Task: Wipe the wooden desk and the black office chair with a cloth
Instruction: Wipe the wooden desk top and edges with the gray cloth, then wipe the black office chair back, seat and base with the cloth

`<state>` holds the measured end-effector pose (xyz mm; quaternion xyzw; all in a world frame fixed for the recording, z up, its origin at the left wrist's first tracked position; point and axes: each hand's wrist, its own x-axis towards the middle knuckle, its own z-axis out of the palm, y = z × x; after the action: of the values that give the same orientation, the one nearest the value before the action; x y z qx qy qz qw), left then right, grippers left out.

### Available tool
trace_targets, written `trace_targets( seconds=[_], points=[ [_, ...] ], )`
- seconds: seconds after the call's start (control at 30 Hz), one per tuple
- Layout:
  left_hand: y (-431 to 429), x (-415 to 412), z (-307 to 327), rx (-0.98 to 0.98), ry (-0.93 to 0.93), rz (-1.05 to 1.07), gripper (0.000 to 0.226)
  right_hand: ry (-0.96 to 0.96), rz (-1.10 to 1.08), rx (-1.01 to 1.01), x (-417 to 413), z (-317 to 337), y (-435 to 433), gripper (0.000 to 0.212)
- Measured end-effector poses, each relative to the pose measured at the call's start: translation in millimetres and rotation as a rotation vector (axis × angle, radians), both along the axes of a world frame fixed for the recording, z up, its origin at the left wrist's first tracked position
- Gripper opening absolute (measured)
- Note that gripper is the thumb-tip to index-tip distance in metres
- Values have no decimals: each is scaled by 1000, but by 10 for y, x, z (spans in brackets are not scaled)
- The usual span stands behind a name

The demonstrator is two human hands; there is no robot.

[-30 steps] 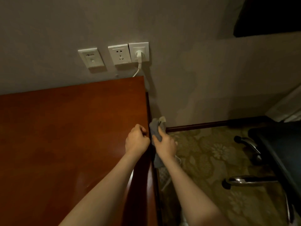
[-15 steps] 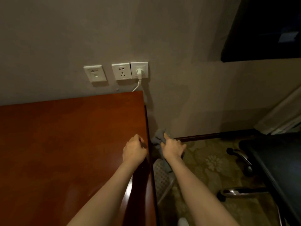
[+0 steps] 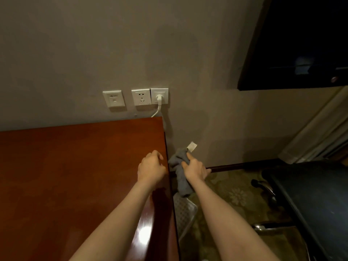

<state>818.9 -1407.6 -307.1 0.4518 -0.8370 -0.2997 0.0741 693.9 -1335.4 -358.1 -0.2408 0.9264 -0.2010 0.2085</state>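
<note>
The reddish wooden desk (image 3: 66, 176) fills the lower left and ends at a right edge near the middle. My left hand (image 3: 150, 169) hovers over that right edge with loosely curled fingers, holding nothing. Just past the edge, my right hand (image 3: 194, 169) grips a grey cloth (image 3: 180, 172) with a white label; the cloth hangs down beside the desk's side. The black office chair (image 3: 308, 200) stands at the lower right, its chrome base partly showing.
Three white wall sockets (image 3: 140, 97) sit above the desk; a white plug and cable run from the right one. A dark screen (image 3: 301, 44) hangs at the upper right, curtains (image 3: 316, 140) below it. Patterned carpet (image 3: 229, 196) and a mesh bin (image 3: 183, 213) lie beside the desk.
The view has tilted upward, so the sockets and desk sit lower in frame. My right hand with the cloth has moved slightly away from the desk's edge; my left fingers have loosened.
</note>
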Motion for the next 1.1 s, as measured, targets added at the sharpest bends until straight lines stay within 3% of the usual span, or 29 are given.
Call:
trace_targets(
  seconds=[0.13,0.3,0.43,0.7,0.9,1.0,1.1],
  points=[
    [47,-38,110,2,-8,-34,15,-103,106,-102,-63,204,146,51],
    [154,-243,212,-78,-178,-212,52,-229,204,-315,-166,351,468,68],
    [282,-501,278,-39,-162,-202,67,-372,116,-461,-363,480,805,73],
    [1009,-1403,331,7,-134,-387,39,-424,-163,-579,-954,485,1827,62],
    [1788,-2017,275,71,-29,-590,50,-460,-359,-661,-1400,469,2652,58],
    [2030,-2294,264,75,52,-608,42,-453,-413,-658,-1608,463,2992,61],
    [2280,-2534,270,1,5,-625,32,-428,-440,-621,-1799,425,3315,65]
  ],
)
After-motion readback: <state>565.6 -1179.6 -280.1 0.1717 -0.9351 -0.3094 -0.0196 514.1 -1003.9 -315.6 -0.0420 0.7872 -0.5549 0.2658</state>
